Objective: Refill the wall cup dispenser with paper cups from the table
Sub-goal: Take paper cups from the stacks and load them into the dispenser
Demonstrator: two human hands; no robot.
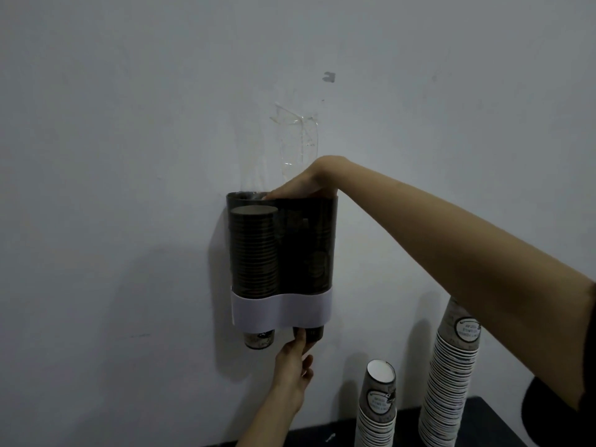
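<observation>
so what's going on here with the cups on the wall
A person is refilling a two-tube wall cup dispenser. The right hand reaches into the top of the right tube, while the left hand touches the cup poking out below it. The left tube looks full. Two stacks of paper cups wait on the table.

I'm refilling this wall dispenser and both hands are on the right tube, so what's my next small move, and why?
Probably ease the right hand out of the dispenser top: the left hand already touches the cup poking from the right outlet, suggesting that stack is seated. Two stacks wait on the table.
</observation>
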